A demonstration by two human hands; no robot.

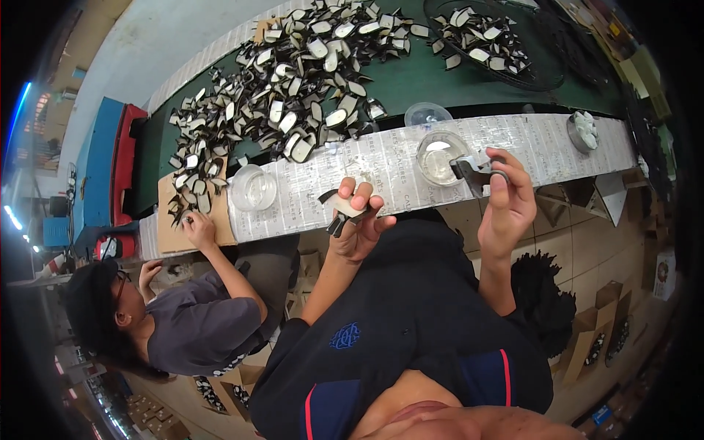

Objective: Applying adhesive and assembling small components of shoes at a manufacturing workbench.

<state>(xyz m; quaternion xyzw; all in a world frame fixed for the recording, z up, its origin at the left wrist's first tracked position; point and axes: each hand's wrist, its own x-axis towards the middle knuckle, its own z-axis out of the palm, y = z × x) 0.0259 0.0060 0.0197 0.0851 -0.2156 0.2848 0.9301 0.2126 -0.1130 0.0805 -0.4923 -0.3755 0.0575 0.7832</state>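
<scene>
My left hand point(357, 233) is closed on a small black strap piece with a pale rounded pad point(343, 203), held up just beyond the near edge of the table. To its right, my raised right hand point(509, 209) pinches a black curved strap piece point(473, 176) between thumb and fingers, in front of a clear round bowl point(438, 160). A big heap of similar black-and-pale pieces point(286, 88) lies across the far side of the green work surface point(400, 77).
At left, a co-worker's hand point(198, 229) touches pieces on a cardboard sheet point(220, 235). Another clear bowl point(254, 188) and a clear lid point(427, 114) rest along the table. A smaller pile point(480, 44) lies far right; a tin with white contents point(584, 132) stands on the paper-covered edge.
</scene>
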